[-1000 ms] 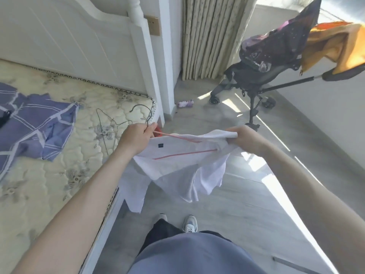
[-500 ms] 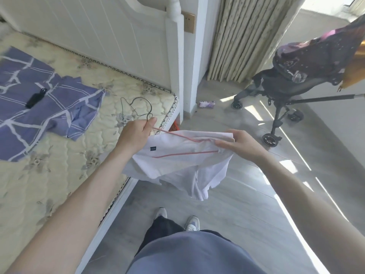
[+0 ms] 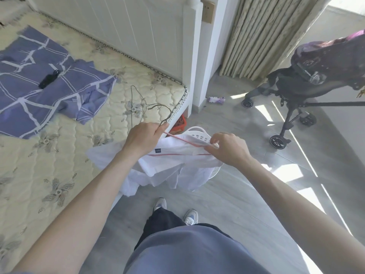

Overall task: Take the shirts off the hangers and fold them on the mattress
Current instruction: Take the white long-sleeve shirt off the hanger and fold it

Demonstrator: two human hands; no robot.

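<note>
A white shirt [image 3: 177,167] with a thin red trim hangs on a pink hanger [image 3: 178,139] over the mattress [image 3: 59,155] edge and the floor. My left hand [image 3: 146,139] grips the hanger and the shirt's collar at the bed's side. At the hanger's other end, my right hand [image 3: 227,149] pinches the shirt's shoulder. A bare wire hanger [image 3: 136,103] lies on the mattress just beyond my left hand. Farther left on the mattress lies a purple checked shirt [image 3: 49,86], spread out, with a small black object [image 3: 48,79] on it.
A white laundry basket [image 3: 197,133] stands on the floor behind the shirt, and a red crate [image 3: 180,123] sits under the bed. The white bed board [image 3: 138,26] closes the far side. A stroller [image 3: 296,86] stands at the right, a purple packet [image 3: 216,99] by the wall.
Both hands have carried the white shirt left, part of it now over the mattress edge. My right hand has moved closer to my left along the hanger. The basket has come into view.
</note>
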